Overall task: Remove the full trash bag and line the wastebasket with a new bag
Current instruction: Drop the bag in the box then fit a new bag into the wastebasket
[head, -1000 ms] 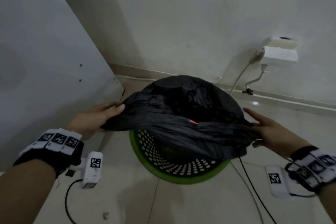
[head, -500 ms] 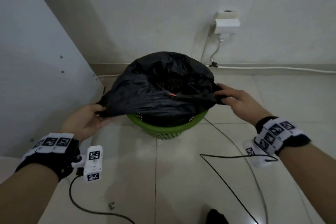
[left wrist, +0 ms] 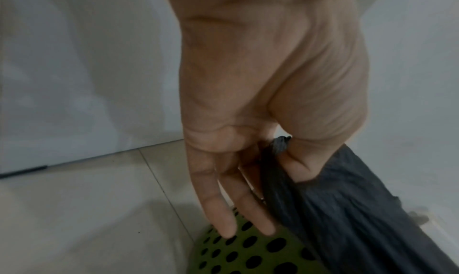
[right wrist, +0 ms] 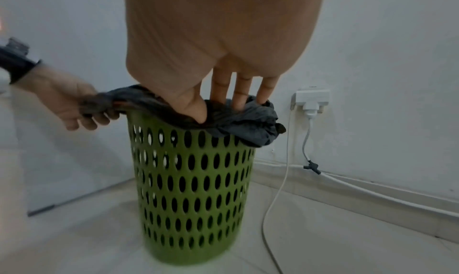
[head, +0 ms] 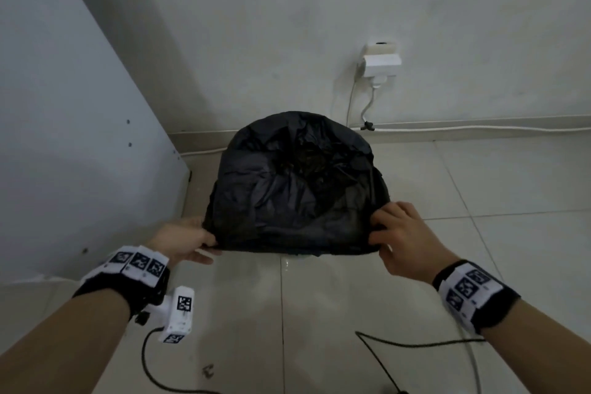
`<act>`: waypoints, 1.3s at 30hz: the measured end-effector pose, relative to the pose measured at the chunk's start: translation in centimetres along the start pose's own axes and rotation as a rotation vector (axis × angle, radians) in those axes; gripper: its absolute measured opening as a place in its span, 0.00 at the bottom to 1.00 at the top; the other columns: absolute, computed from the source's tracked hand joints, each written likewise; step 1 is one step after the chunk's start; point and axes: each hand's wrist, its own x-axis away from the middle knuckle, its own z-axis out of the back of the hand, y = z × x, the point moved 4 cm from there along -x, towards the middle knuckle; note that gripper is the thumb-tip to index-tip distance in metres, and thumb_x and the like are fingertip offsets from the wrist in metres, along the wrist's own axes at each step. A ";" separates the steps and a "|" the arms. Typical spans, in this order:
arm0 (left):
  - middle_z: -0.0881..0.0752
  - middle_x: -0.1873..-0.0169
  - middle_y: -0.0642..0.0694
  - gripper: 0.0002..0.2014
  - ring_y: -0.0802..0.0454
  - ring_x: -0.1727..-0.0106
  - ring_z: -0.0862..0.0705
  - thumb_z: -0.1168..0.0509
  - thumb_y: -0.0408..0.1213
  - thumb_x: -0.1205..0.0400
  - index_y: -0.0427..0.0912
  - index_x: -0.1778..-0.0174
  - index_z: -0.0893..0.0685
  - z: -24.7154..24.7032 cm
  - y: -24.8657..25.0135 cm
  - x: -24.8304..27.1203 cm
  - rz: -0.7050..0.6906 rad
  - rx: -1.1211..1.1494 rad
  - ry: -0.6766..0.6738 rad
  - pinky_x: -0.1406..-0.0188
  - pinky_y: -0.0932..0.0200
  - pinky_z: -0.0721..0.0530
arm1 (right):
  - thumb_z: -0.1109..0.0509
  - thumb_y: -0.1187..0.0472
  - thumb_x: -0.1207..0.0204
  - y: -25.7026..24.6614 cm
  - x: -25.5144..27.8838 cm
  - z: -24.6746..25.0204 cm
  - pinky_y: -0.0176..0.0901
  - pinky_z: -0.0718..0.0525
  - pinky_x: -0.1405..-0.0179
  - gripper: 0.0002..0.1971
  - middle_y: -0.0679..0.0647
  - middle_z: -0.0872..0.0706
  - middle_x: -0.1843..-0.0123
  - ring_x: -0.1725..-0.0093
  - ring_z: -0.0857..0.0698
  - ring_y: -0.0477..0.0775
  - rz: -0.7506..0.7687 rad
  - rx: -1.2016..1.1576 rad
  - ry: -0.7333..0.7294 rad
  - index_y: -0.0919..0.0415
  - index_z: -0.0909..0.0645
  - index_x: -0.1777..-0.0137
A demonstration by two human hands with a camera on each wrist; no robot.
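Gripping the crumpled black plastic trash bag (head: 297,189) at its near edge: left hand (head: 182,241) pinches the left corner, right hand (head: 403,238) pinches the right. Bag is spread over the rim of the tall green perforated plastic wastebasket (right wrist: 191,190), hiding its mouth from the head view. White wall plug adapter (head: 382,61) and white cable (right wrist: 275,190) hang just beside basket; black cord (head: 412,345) lies on tiled floor (head: 319,313).

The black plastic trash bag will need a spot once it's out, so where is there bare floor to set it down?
Bare pale tiles lie right of the green perforated wastebasket, between it, the baseboard and the black cable. The tiles straight before it are bare too. It is crowded behind, where the white wall plug and its cords hang. The left is narrow against the grey panel.
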 end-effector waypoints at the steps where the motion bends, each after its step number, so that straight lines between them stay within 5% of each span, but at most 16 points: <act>1: 0.11 0.48 0.36 0.16 0.44 0.57 0.12 0.35 0.24 0.19 0.33 0.34 0.21 -0.4 -0.3 -0.3 0.002 -0.079 0.021 0.63 0.51 0.10 | 0.31 0.62 0.45 0.1 0.2 -1.0 0.53 0.26 0.45 0.09 0.50 0.16 0.54 0.51 0.18 0.61 -0.018 0.039 -0.026 0.48 0.13 0.66; 4: 0.16 0.52 0.38 0.19 0.43 0.66 0.16 0.32 0.32 0.18 0.37 0.33 0.27 -1.6 -0.7 -1.3 -0.039 -0.108 0.194 0.72 0.52 0.12 | 0.29 0.63 0.43 0.4 0.0 -3.8 0.56 0.24 0.44 0.15 0.56 0.14 0.43 0.43 0.17 0.67 -0.117 0.084 -0.094 0.47 0.09 0.58; 7: 0.20 0.46 0.31 0.24 0.40 0.71 0.16 0.37 0.29 0.17 0.37 0.25 0.35 -1.4 -0.3 -1.6 -0.104 0.468 0.387 0.78 0.48 0.11 | 0.35 0.66 0.39 1.1 -0.4 -3.3 0.60 0.17 0.44 0.18 0.57 0.10 0.41 0.41 0.15 0.66 -0.139 -0.055 0.052 0.50 0.08 0.56; 9: 0.18 0.38 0.34 0.22 0.37 0.61 0.11 0.42 0.39 0.15 0.37 0.24 0.29 -1.5 1.4 -1.0 -0.170 0.689 0.326 0.69 0.44 0.08 | 0.38 0.67 0.36 2.3 -0.6 -0.5 0.59 0.14 0.52 0.15 0.52 0.07 0.56 0.54 0.12 0.63 -0.177 -0.202 0.213 0.53 0.09 0.64; 12: 0.14 0.37 0.45 0.32 0.38 0.44 0.12 0.37 0.65 0.21 0.48 0.27 0.21 -3.3 4.2 0.5 -0.195 0.556 0.167 0.54 0.40 0.09 | 0.40 0.64 0.31 3.3 -2.0 5.0 0.55 0.14 0.58 0.15 0.53 0.09 0.64 0.64 0.14 0.59 -0.247 -0.321 0.350 0.58 0.10 0.63; 14: 0.13 0.38 0.47 0.38 0.40 0.42 0.13 0.26 0.65 0.29 0.51 0.26 0.23 -5.3 4.5 1.2 -0.162 0.410 0.130 0.54 0.39 0.09 | 0.39 0.64 0.30 2.8 -4.5 8.8 0.47 0.15 0.57 0.14 0.53 0.10 0.63 0.64 0.14 0.55 -0.255 -0.396 0.398 0.57 0.09 0.61; 16: 0.16 0.36 0.46 0.35 0.40 0.42 0.14 0.24 0.49 0.24 0.51 0.23 0.31 -7.3 4.2 1.2 -0.135 0.356 0.112 0.53 0.38 0.09 | 0.36 0.67 0.28 1.8 -7.9 11.7 0.37 0.16 0.56 0.13 0.49 0.09 0.61 0.64 0.14 0.48 -0.262 -0.487 0.403 0.53 0.10 0.58; 18: 0.18 0.39 0.46 0.33 0.40 0.46 0.14 0.31 0.34 0.20 0.52 0.21 0.36 -8.1 3.7 1.0 -0.139 0.380 0.111 0.54 0.39 0.09 | 0.35 0.68 0.26 0.5 -11.4 13.3 0.28 0.17 0.54 0.13 0.46 0.09 0.58 0.61 0.14 0.44 -0.253 -0.568 0.321 0.52 0.10 0.55; 22: 0.18 0.41 0.41 0.32 0.40 0.53 0.17 0.40 0.26 0.21 0.50 0.20 0.35 -6.7 3.5 0.9 -0.141 0.362 0.164 0.63 0.51 0.13 | 0.35 0.66 0.27 -3.3 -16.1 11.3 0.42 0.13 0.43 0.14 0.47 0.08 0.53 0.53 0.11 0.47 -0.184 -0.597 -0.027 0.48 0.11 0.52; 26: 0.17 0.44 0.41 0.30 0.43 0.56 0.17 0.41 0.27 0.23 0.53 0.25 0.32 -6.5 4.1 1.9 -0.202 0.181 0.071 0.67 0.55 0.18 | 0.29 0.63 0.28 -7.3 -16.7 2.4 0.38 0.11 0.61 0.15 0.51 0.08 0.49 0.51 0.09 0.56 -0.138 -0.432 -0.611 0.47 0.11 0.44; 28: 0.18 0.41 0.47 0.31 0.47 0.49 0.17 0.42 0.24 0.21 0.57 0.25 0.33 -6.7 4.1 2.1 -0.249 0.138 0.022 0.62 0.55 0.15 | 0.24 0.57 0.27 -7.9 -16.3 -2.5 0.40 0.13 0.50 0.23 0.53 0.14 0.34 0.37 0.14 0.58 -0.131 -0.267 -0.819 0.49 0.16 0.31; 31: 0.17 0.39 0.48 0.32 0.49 0.44 0.16 0.43 0.22 0.23 0.60 0.29 0.30 -6.8 3.9 2.4 -0.301 0.072 -0.032 0.51 0.50 0.13 | 0.23 0.53 0.25 -7.3 -15.7 -7.7 0.47 0.24 0.28 0.33 0.53 0.30 0.18 0.22 0.28 0.60 -0.189 -0.170 -0.932 0.50 0.27 0.20; 34: 0.15 0.41 0.44 0.31 0.42 0.39 0.16 0.41 0.26 0.31 0.58 0.34 0.25 -6.9 3.6 2.5 -0.313 -0.011 -0.081 0.38 0.37 0.18 | 0.19 0.45 0.31 -6.5 -14.7 -11.6 0.50 0.29 0.22 0.49 0.54 0.39 0.13 0.17 0.35 0.60 -0.347 -0.279 -0.992 0.52 0.41 0.13; 39: 0.13 0.46 0.48 0.31 0.44 0.42 0.15 0.39 0.32 0.34 0.67 0.38 0.24 -7.5 4.0 2.3 -0.351 -0.135 -0.137 0.38 0.34 0.17 | 0.21 0.25 0.47 -5.3 -12.2 -15.6 0.57 0.41 0.16 0.73 0.53 0.53 0.10 0.12 0.48 0.62 -0.526 -0.351 -0.957 0.48 0.66 0.13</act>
